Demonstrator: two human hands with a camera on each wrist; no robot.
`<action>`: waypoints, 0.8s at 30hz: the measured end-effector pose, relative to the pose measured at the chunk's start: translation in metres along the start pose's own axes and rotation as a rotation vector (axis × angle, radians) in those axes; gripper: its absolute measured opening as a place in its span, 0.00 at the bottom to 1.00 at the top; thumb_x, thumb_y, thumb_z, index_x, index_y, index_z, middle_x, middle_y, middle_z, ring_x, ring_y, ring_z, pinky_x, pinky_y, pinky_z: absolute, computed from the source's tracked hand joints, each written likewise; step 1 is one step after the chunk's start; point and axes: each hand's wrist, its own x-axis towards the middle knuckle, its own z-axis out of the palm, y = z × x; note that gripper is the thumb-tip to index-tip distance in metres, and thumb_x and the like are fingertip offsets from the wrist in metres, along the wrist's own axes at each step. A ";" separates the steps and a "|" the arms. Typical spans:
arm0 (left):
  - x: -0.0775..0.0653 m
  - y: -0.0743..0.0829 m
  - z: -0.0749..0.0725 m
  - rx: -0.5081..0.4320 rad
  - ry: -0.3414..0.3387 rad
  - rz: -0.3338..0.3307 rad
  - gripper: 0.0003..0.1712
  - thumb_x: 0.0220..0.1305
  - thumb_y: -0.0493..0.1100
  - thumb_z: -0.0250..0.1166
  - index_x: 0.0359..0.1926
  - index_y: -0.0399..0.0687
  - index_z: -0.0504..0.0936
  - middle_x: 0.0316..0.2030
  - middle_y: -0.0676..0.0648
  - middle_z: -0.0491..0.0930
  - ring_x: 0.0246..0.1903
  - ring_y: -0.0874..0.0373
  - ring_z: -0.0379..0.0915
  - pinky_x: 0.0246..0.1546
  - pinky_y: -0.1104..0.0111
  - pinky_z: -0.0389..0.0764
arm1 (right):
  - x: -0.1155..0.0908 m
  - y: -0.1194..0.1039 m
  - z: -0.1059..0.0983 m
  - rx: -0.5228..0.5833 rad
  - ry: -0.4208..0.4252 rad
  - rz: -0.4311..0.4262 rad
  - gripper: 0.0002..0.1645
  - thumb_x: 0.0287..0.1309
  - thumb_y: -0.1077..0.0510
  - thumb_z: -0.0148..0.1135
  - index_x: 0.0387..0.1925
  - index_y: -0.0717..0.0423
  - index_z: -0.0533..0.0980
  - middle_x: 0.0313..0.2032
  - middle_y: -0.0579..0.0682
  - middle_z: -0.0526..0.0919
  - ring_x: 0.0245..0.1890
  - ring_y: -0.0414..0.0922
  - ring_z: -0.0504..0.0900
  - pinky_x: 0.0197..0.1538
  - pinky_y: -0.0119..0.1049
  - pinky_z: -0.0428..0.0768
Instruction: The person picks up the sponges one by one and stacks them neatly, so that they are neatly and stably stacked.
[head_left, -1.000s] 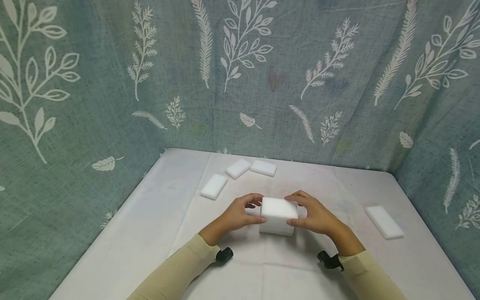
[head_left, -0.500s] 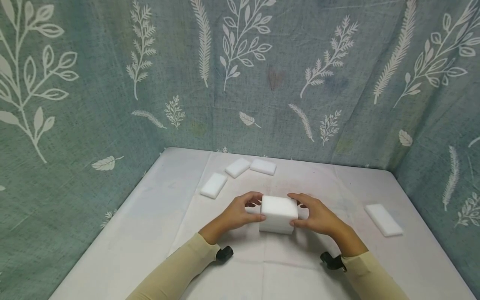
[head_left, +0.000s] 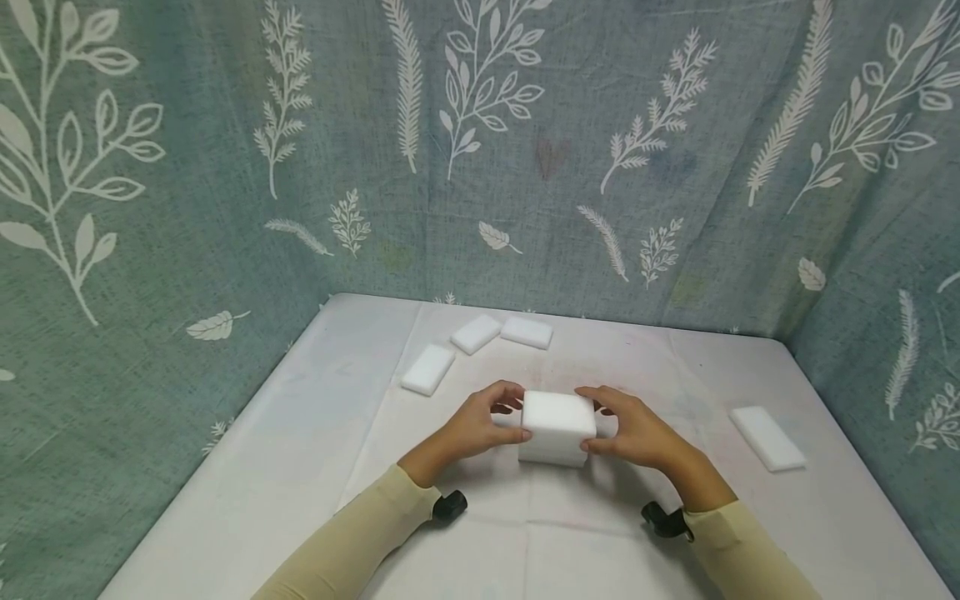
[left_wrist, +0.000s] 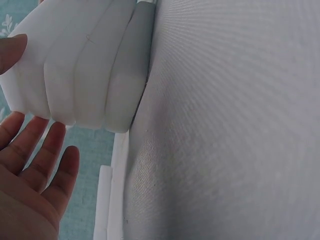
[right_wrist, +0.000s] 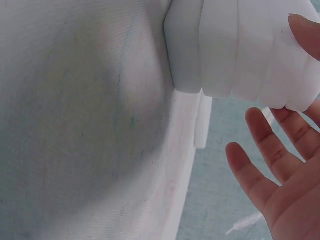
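A stack of several white foam sponges [head_left: 557,425] stands on the cloth-covered table, layers lying flat one on another. My left hand [head_left: 480,427] holds the stack's left side, thumb at the front and fingertips at the back. On the opposite side, my right hand [head_left: 633,427] holds it the same way, thumb near the front right edge. The left wrist view shows the layers [left_wrist: 90,70] pressed together, with fingertips touching the upper ones and the little finger apart. In the right wrist view the lower fingers [right_wrist: 267,145] stand off the stack [right_wrist: 250,50].
Three loose white sponges lie behind the stack: one at left [head_left: 428,369], one farther back [head_left: 476,334], one beside it [head_left: 527,332]. Another sponge [head_left: 767,438] lies to the right. A patterned green curtain [head_left: 495,150] surrounds the white table [head_left: 360,333].
My right hand has shifted slightly to the right along the stack, its thumb and fingers now nearer the right edge. The left hand and the stack have stayed put.
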 end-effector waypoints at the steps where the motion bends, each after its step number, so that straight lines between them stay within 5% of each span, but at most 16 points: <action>1: 0.000 0.000 0.000 -0.003 0.001 0.000 0.33 0.49 0.47 0.78 0.55 0.51 0.74 0.48 0.56 0.77 0.50 0.59 0.75 0.54 0.64 0.75 | 0.000 0.000 0.000 -0.002 -0.002 0.000 0.46 0.45 0.52 0.78 0.66 0.53 0.69 0.57 0.46 0.75 0.51 0.48 0.75 0.55 0.53 0.76; 24: 0.001 0.002 -0.001 -0.010 0.006 0.043 0.39 0.49 0.46 0.78 0.61 0.48 0.72 0.50 0.53 0.78 0.50 0.54 0.76 0.53 0.61 0.77 | 0.001 0.000 -0.003 -0.001 0.033 -0.034 0.41 0.49 0.48 0.76 0.63 0.55 0.71 0.56 0.46 0.76 0.51 0.50 0.77 0.54 0.53 0.76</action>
